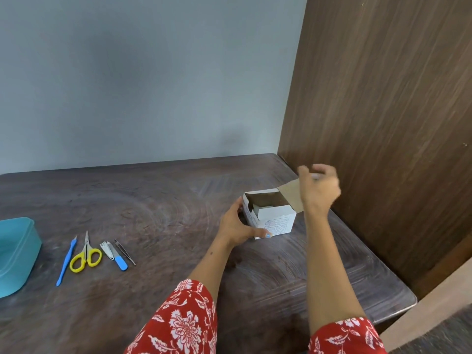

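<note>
A white cardboard box is sitting on the dark wooden surface, towards its far right part and near the brown wooden panel that is standing along the right side. The box is standing upright with its top open, and its brown flap is tilting up and away to the right. Something pale is lying inside, too dim to name.

The left hand is holding the box at its near left corner: the thumb is lying across the printed front face and the fingers are wrapping round the left wall, so this grip is clamped on the box. The right hand is hovering above the raised flap, wrist bent and fingers curling. It is blurred, and it may be pinching something small and grey, but I cannot tell whether that grip is closed on anything. Both arms are wearing red floral sleeves.

Well apart from the box, on the left of the surface, a row of small tools is lying side by side: a blue cuticle pusher, yellow-handled scissors, a nail clipper, a blue-handled file and tweezers. A teal plastic container is sitting just left of them at the frame's edge.
</note>
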